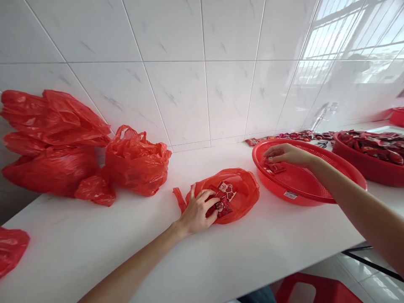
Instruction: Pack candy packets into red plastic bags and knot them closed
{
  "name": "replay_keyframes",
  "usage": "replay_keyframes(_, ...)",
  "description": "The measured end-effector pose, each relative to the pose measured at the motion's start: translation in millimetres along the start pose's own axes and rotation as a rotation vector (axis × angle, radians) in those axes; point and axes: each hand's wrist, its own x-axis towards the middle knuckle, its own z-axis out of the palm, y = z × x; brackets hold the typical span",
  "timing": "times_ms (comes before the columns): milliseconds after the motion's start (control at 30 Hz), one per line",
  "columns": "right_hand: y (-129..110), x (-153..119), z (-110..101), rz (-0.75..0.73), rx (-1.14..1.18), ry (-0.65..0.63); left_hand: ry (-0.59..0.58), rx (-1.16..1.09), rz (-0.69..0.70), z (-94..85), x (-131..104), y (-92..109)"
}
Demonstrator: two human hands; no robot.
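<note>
An open red plastic bag (pixel 248 191) lies low on the white table, with small red packets inside, one with a white printed face (pixel 226 190). My left hand (pixel 198 210) reaches over its near left rim. Thumb and fingers close around the edge of a small red packet (pixel 224 208) there. To the right, my right hand (pixel 288 155) dips into a shallow red plastic basket (pixel 311 197). Its fingers are bent together at a few small red packets (pixel 275 168) by the basket's left wall; the fingertips seem to pinch one, partly hidden.
Several filled red plastic bags (pixel 137 164) stand at the back left. Another red bag (pixel 12 250) sits at the left edge. Loose red packets (pixel 296 136) line the wall behind the basket. A second red basket (pixel 369 168) heaped with packets is at far right. Below is a red stool (pixel 318 280).
</note>
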Motion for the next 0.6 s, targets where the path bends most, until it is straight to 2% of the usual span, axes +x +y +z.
replay_keyframes(133, -26, -9, 21, -0.141, 0.168, 0.018, 0.011, -0.002, -0.005, 1.5, 0, 1)
replay_keyframes(200, -38, -13, 44, -0.203, 0.201, -0.02, 0.018, 0.016, -0.006, 3.0, 0, 1)
replay_keyframes(300, -47, -17, 85, -0.279, 0.224, -0.147, 0.025, 0.039, -0.013, 4.8, -1, 0)
replay_keyframes(433, -40, -14, 132, -0.231, 0.327, -0.241, 0.023, 0.025, -0.027, 5.0, -3, 0)
replay_keyframes(600, -16, -6, 158, -0.227, 0.422, -0.195, 0.082, -0.106, -0.126, 3.3, -1, 2)
